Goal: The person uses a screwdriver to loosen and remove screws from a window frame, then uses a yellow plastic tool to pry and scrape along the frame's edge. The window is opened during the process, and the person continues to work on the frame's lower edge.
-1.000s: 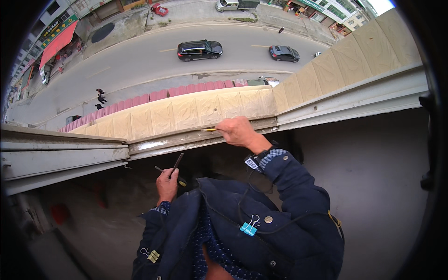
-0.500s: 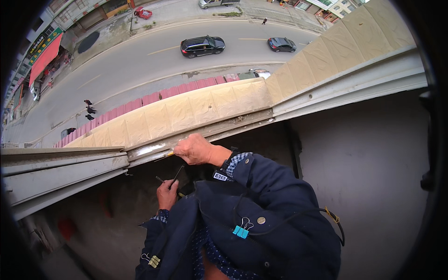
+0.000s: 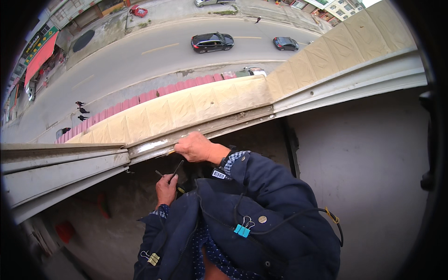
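Observation:
At the inner edge of the metal window sill track (image 3: 205, 122), my right hand (image 3: 192, 147) is closed around a thin yellowish tool (image 3: 171, 152). Most of that tool is hidden under the fingers, so its kind is unclear. White patches (image 3: 154, 145) mark the track just left of this hand. Lower and to the left, my left hand (image 3: 166, 190) grips a thin dark tool (image 3: 176, 169) with two slender arms pointing up and apart. Its lower part is covered by the palm, and it stays apart from the sill.
Metal frame sections (image 3: 65, 170) flank the track on the left, with another pale frame (image 3: 354, 86) on the right. Beyond lies a tan padded ledge (image 3: 186, 109) high above a road (image 3: 126, 70) with cars. A cable (image 3: 298, 215) loops over my right sleeve.
My right hand stays at nearly the same spot on the track. My left hand has shifted slightly with its tool. Down on the road, the black car has moved to the right.

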A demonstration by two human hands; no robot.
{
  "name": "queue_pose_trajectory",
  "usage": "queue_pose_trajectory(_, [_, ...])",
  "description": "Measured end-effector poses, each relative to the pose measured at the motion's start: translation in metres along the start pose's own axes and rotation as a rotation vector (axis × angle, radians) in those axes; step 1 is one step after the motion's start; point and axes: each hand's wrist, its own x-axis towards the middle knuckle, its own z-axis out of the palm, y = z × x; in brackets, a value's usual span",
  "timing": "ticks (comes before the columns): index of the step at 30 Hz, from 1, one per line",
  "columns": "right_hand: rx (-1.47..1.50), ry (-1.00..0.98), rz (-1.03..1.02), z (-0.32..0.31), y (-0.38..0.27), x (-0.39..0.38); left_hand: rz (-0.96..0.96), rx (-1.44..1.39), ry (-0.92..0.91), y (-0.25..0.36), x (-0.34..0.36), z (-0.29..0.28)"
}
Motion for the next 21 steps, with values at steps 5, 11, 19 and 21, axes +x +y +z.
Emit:
queue_pose_trajectory(5, [-0.166, -0.147, 0.108, -0.035, 0.023, -0.038, -0.024, 0.002, 0.011, -0.006, -0.002, -0.002])
queue_pose_trajectory(11, [0.199, 0.154, 0.318, -0.073, 0.015, -0.049, 0.009, 0.002, -0.074, -0.004, 0.011, 0.007])
queue_pose_trajectory(19, [0.106, 0.166, 0.058, -0.021, 0.002, -0.004, -0.001, -0.020, -0.042, 0.001, 0.014, 0.005])
queue_pose_trajectory(21, [0.038, 0.090, 0.026, -0.012, 0.007, 0.002, -0.034, -0.028, -0.023, -0.004, 0.007, 0.003])
